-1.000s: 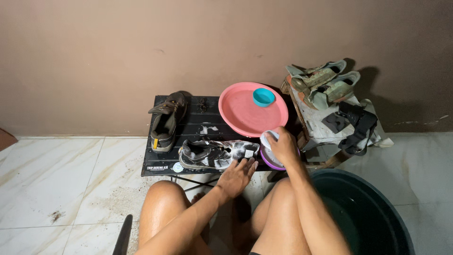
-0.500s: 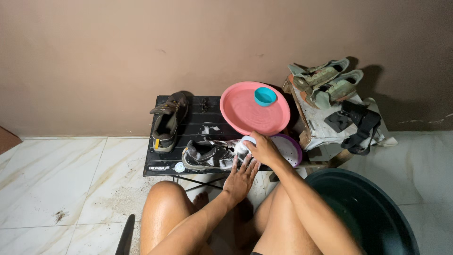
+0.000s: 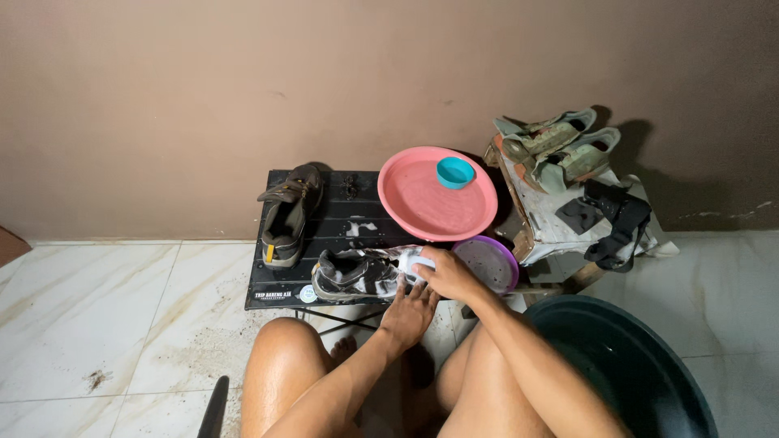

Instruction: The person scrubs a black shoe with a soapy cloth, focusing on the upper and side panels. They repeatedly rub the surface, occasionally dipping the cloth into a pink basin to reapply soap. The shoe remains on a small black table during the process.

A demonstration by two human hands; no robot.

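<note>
Head view, looking down. At centre frame, a soapy grey shoe lies on its side at the near edge of a low black bench. The right hand presses on the shoe's heel end, fingers curled together over something white; what it is cannot be told. The left hand rests below the shoe at the bench edge, fingers spread apart and touching the sole. A second brown shoe stands at the bench's left side. A pink basin holding a small teal cup sits upper centre; a purple lid lies just right of the right hand. A dark green tub fills the lower right.
</note>
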